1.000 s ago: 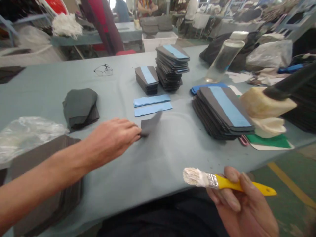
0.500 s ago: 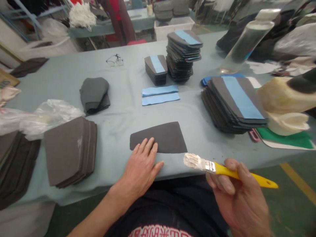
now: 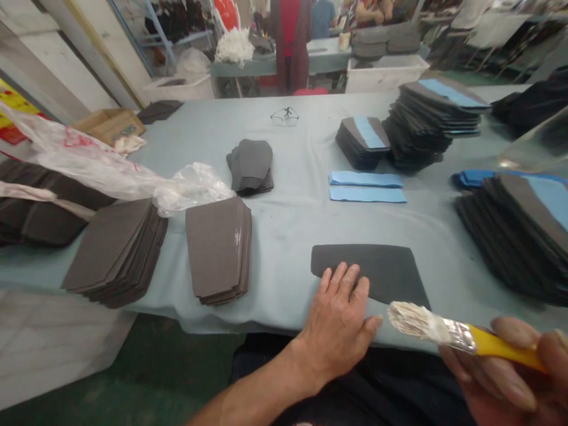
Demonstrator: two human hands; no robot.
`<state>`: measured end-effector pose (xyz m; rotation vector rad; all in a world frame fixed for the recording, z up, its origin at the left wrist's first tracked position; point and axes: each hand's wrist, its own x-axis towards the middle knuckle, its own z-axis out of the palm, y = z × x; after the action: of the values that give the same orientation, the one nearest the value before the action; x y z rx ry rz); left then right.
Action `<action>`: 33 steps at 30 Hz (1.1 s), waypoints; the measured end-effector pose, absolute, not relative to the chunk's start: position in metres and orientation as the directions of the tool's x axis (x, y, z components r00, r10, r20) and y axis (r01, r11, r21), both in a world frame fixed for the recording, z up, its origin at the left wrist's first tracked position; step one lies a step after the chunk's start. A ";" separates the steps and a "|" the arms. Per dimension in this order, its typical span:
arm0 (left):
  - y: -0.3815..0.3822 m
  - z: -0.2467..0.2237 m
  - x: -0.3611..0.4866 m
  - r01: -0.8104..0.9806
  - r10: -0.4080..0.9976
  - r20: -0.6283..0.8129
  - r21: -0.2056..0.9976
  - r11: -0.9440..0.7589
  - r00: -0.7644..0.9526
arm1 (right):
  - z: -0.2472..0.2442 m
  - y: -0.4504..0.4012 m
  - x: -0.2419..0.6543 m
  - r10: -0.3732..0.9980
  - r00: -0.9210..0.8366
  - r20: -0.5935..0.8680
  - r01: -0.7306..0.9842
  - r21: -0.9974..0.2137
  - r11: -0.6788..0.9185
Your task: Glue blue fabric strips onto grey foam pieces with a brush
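Grey panel [image 3: 393, 269]: flat on counter [image 3: 284, 231], by the near edge. Left hand [image 3: 335, 325]: palm down on panel, grip spread, fingers slightly apart. Right hand [image 3: 515, 367]: grip pinching yellow handle of brush [image 3: 457, 334]; pale-coated bristles near panel's near right corner, contact cannot be told. Blue strips [image 3: 367, 194]: beyond panel. Brown stack [image 3: 213, 248]: left of panel. Eyeglasses [image 3: 284, 120]: beyond panel, farther left.
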<state>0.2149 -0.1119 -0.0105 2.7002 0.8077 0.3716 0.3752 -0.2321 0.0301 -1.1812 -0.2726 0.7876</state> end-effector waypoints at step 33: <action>-0.001 0.036 0.013 0.725 0.777 0.402 0.313 -0.614 0.485 | 0.046 -0.057 0.255 0.872 0.485 -0.069 -0.202 -0.979 0.035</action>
<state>0.0130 -0.0013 0.0357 2.6186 1.3288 0.7886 0.2552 -0.0569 0.0461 -1.2712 -0.6771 0.9301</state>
